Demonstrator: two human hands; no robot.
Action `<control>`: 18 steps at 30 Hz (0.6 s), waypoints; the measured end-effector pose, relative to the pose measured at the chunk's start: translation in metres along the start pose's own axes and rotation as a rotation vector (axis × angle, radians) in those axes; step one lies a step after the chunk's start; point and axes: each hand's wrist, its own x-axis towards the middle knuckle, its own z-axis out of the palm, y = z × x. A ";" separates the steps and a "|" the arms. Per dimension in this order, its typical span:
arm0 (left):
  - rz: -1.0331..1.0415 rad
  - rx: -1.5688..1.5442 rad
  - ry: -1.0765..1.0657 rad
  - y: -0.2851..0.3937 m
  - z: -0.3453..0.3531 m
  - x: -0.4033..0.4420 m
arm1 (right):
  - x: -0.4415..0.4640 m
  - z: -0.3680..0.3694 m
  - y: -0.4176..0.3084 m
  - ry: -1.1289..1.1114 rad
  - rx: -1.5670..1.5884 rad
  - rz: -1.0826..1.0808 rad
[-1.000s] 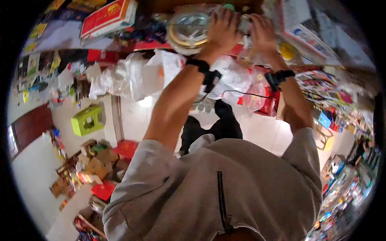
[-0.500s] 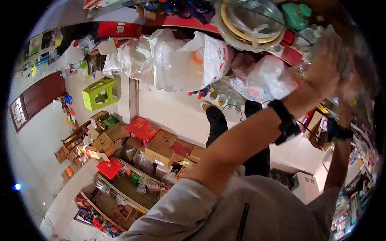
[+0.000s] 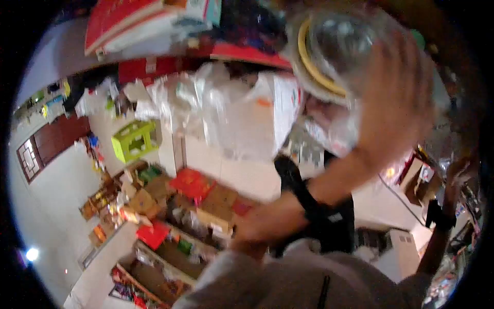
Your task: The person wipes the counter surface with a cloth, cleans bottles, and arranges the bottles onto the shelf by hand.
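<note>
My left hand (image 3: 396, 85) reaches across to the right, smeared by motion, with its fingers stretched out. It overlaps a round, clear-looking thing with a yellow ring (image 3: 309, 59), wrapped in plastic; whether it touches this is hard to tell. Nothing shows in its grip. My right hand (image 3: 459, 172) is at the far right near cluttered shelves, blurred, its fingers indistinct. Both wrists wear black bands. A pale pink plastic bag (image 3: 343, 131) lies just left of my left forearm.
Large white plastic bags (image 3: 231, 113) stand along the shelf edge. A green stool (image 3: 135, 140), a red box (image 3: 193, 184) and cardboard boxes (image 3: 216, 211) lie to the left. Red-and-white books or boxes (image 3: 128, 23) are at the top. A cable (image 3: 401, 198) hangs at the right.
My hands have moved apart: earlier they were close together at the upper right. The left is now over the ringed thing, the right lower down. The camera view has shifted.
</note>
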 end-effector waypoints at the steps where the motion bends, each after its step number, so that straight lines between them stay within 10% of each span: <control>1: 0.025 -0.007 -0.042 0.019 0.020 -0.002 | -0.001 -0.004 -0.001 0.004 -0.012 -0.009; 6: 0.247 0.093 -0.204 0.088 0.097 -0.022 | -0.010 -0.012 -0.006 -0.075 -0.008 0.004; 18: 0.167 0.239 -0.033 0.011 0.011 -0.010 | -0.012 -0.020 -0.013 -0.098 -0.089 -0.035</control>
